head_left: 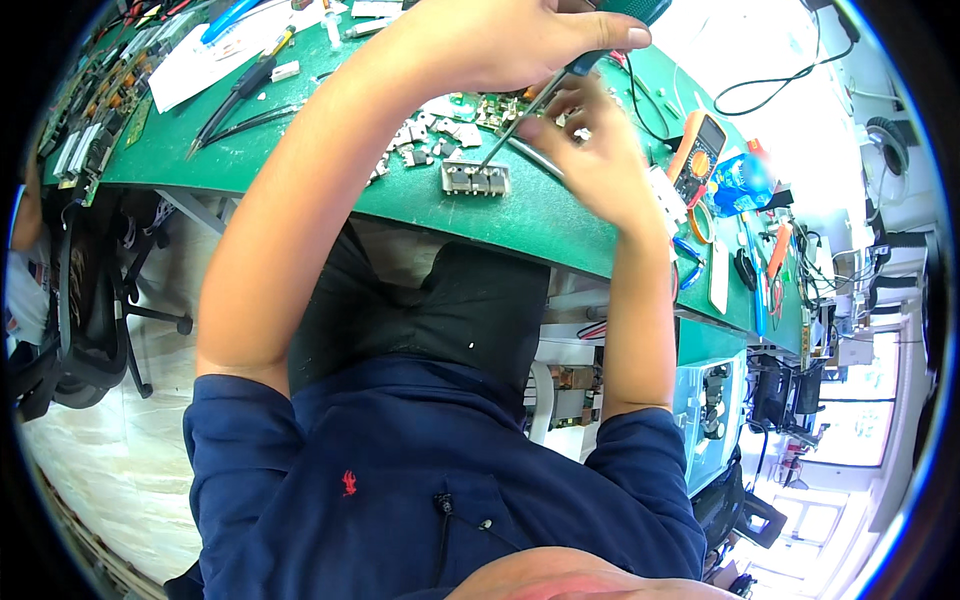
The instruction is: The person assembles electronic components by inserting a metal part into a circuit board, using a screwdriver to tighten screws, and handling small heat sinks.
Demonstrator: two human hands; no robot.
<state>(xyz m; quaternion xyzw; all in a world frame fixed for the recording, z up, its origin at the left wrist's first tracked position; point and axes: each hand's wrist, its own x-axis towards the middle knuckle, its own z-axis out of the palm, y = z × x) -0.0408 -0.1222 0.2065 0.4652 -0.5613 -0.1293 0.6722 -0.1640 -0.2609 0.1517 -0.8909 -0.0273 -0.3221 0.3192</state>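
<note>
the metal block [476,180], bearing a row of black components, lies at the near edge of the tabletop [545,222], left of the right hand [597,155]. a screwdriver [537,108] slants down to it from the far right, its tip at the block's far side; whether the two touch i cannot tell. the left hand [535,45] reaches across from the left, its fingers gripping the green handle, thumb laid along it. the right hand is blurred beside the shaft, fingers curled; whether they grip anything i cannot tell. loose parts [415,140] are scattered just beyond the block, to its left. farther left are a soldering iron [235,98], a sheet of paper [185,85] and, at the far left, circuit boards [95,135]. right of the right hand lie a multimeter [697,155], a blue packet [738,187] and a tape roll [701,224], with blue-handled pliers [688,262] nearer. a black chair [90,300] stands on the floor at left.
</note>
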